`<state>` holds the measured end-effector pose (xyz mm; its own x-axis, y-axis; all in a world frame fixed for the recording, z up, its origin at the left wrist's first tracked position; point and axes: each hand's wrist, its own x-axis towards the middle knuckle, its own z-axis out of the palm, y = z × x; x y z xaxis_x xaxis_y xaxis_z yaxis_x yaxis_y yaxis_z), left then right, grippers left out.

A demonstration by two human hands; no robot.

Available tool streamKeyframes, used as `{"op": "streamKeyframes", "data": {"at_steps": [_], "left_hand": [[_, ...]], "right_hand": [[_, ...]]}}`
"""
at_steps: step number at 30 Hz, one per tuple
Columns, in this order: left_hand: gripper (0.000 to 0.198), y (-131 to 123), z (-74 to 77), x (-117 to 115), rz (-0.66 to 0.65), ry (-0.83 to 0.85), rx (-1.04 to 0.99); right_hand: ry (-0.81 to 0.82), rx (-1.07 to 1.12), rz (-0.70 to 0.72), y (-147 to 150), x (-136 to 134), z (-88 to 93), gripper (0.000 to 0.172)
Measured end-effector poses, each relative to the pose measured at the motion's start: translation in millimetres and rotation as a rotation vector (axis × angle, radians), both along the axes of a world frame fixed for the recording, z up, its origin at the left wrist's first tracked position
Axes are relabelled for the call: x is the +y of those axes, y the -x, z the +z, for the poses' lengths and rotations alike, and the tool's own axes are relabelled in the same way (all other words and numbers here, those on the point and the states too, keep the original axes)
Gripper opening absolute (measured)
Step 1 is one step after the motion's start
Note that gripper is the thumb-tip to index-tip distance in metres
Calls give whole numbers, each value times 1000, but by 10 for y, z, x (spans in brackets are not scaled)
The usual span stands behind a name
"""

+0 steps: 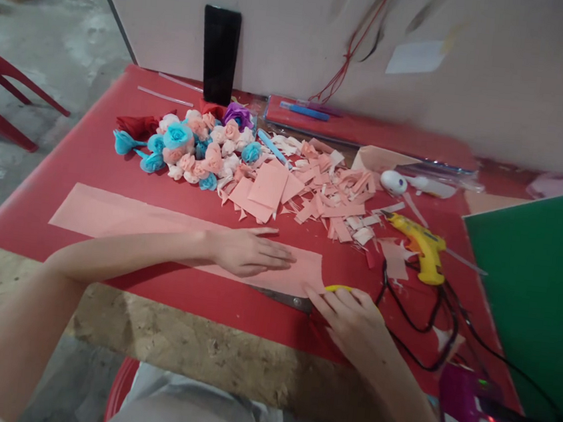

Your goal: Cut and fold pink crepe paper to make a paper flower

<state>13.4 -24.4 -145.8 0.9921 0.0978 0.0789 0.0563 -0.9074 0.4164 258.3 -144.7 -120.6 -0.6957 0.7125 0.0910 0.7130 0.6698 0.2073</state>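
A long pink paper strip [110,212] lies across the red tabletop. My left hand [252,251] rests flat on its right half, fingers stretched out. At the strip's right end, my right hand [350,319] is closed around scissors [297,302] with a yellow handle. Part of the blade and the pivot show along the strip's near edge; the rest is hidden under the paper and my fingers. Just beyond lie pink paper scraps [324,188] and a few squarish pink pieces [268,186]. Finished paper roses [178,136] in pink, blue and purple are heaped to the left of these.
A yellow glue gun [426,246] with a looping black cord lies on the right, near a purple power strip [466,412]. A phone [220,53] leans on the back wall. A green board [537,265] borders the right side. A red stool [2,94] stands at left.
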Motion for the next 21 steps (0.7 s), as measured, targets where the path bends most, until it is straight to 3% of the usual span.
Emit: {"op": "streamKeyframes", "data": {"at_steps": [5, 11, 21], "left_hand": [[45, 212, 72, 67, -54, -2, -40], [45, 479, 44, 24, 2, 57, 79], [46, 433, 15, 26, -1, 52, 72]], "right_hand": [[10, -7, -10, -30, -3, -1, 40], [71, -20, -91, -67, -72, -18, 51], [104, -3, -205, -50, -115, -9, 55]]}}
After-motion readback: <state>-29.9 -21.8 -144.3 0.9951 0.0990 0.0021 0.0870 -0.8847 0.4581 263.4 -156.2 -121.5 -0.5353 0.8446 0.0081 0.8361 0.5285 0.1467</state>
